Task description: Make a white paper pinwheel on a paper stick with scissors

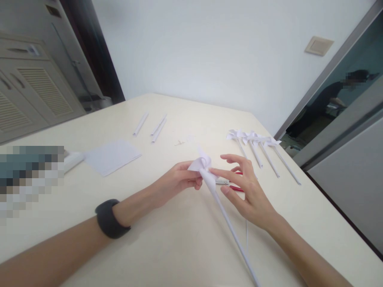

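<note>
A white paper pinwheel [206,169] is held over the middle of the table, its rolled paper stick [231,227] slanting down toward the near edge. My left hand [182,176] pinches the pinwheel's head from the left, fingers closed on the paper. With its index fingertip, my right hand [243,189] touches the centre of the blades; its other fingers are spread apart and grip nothing. Red-handled scissors [236,188] lie on the table, partly hidden behind my right hand. A thin white strip [247,235] lies below that hand.
Several finished pinwheels [253,137] lie in a row at the right. Three rolled paper sticks [158,129] rest at the back left, near a stack of paper sheets [113,155]. Small paper scraps [184,140] are on the table [167,251]. A person [326,95] is beyond the doorway.
</note>
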`<state>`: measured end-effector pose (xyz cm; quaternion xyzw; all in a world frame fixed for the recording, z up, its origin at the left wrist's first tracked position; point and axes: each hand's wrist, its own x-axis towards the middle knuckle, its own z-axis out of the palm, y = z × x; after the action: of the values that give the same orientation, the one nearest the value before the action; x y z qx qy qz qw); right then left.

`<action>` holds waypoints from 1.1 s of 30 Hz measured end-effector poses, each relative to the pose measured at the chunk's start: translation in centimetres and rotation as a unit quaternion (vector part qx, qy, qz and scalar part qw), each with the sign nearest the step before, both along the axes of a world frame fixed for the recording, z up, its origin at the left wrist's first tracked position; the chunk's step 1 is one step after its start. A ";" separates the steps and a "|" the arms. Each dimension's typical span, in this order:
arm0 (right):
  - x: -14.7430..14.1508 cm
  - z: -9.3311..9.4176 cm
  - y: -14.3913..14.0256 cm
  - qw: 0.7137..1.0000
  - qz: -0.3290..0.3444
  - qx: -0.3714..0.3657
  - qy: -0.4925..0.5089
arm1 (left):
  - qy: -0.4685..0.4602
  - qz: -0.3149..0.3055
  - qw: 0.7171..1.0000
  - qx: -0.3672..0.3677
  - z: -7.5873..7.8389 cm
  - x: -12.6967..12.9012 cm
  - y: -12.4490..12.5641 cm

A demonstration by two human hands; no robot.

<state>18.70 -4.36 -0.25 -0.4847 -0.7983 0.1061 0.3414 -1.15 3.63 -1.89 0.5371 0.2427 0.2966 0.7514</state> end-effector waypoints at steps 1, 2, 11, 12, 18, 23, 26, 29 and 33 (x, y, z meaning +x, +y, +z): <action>0.0 0.0 0.0 1.000 0.000 0.000 -0.001 | 0.001 0.001 1.000 0.000 0.0 0.0 0.0; 0.1 0.0 0.0 1.000 0.000 0.001 -0.002 | 0.003 0.002 1.000 -0.001 0.1 0.0 0.0; 0.0 -0.1 0.0 1.000 0.004 0.004 -0.006 | 0.013 0.005 1.000 -0.012 0.5 0.1 -0.2; 0.0 -0.1 0.0 1.000 0.004 0.004 -0.005 | 0.015 0.005 1.000 -0.013 0.6 0.2 -0.2; 0.0 -0.2 0.1 1.000 0.001 0.016 -0.007 | 0.026 0.029 0.999 -0.006 0.9 0.2 -0.2; -0.1 -0.4 0.3 0.999 0.005 0.031 -0.015 | 0.012 0.042 0.999 0.010 0.5 0.3 -0.3; -0.1 -0.5 0.3 0.999 0.006 0.036 -0.017 | 0.004 0.037 0.999 0.013 0.2 0.4 -0.1; -0.1 -0.5 0.3 0.999 0.007 0.044 -0.021 | -0.001 0.031 0.999 0.012 0.1 0.3 0.1; 0.0 -0.5 0.2 0.999 0.004 0.038 -0.012 | -0.002 0.032 0.999 0.012 0.1 0.3 0.0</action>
<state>18.70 -4.18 -0.73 -0.4688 -0.8078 0.0712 0.3500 -0.86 3.68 -1.83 0.5377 0.2542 0.3244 0.7355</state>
